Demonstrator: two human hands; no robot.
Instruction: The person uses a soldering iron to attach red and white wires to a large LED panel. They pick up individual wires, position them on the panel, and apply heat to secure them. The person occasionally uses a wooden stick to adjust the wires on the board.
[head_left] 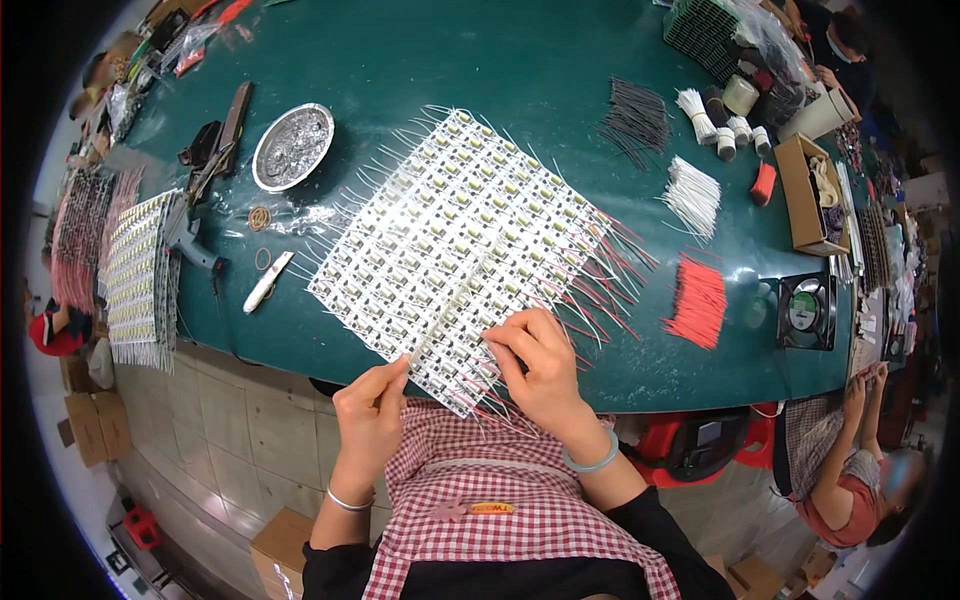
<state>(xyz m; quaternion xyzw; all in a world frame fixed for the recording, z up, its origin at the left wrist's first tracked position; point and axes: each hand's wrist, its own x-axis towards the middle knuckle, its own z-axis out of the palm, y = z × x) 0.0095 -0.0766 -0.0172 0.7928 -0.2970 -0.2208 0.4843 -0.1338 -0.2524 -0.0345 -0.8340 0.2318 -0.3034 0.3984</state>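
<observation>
Green table (520, 70) fills the upper frame. At left, a stack of white boards (145, 285) hangs over its edge, with a grey hand tool (198, 248) just beside it. A metal bowl (259, 160) sits upper left; below it lie rubber bands (259, 219) and a white-handled knife (266, 285), near the panel's left corner. In the middle, the white panel (445, 245) lies tilted like a diamond, its lowest corner past the near edge. The left hand (366, 412) is pinched, fingertips at the lower-left edge; the right hand (540, 368) is curled, thumb against forefinger, over the lower right. Whether either pinch has hold of a thin wire is too small to tell. Red and white leads fan out beyond the right hand. Farther right come black wires (637, 118), white wires (692, 197) and red wires (697, 303), then a cardboard box (796, 197) and a fan (806, 312) by the right edge. Green surface shows across the upper middle and between red wires and fan.
</observation>
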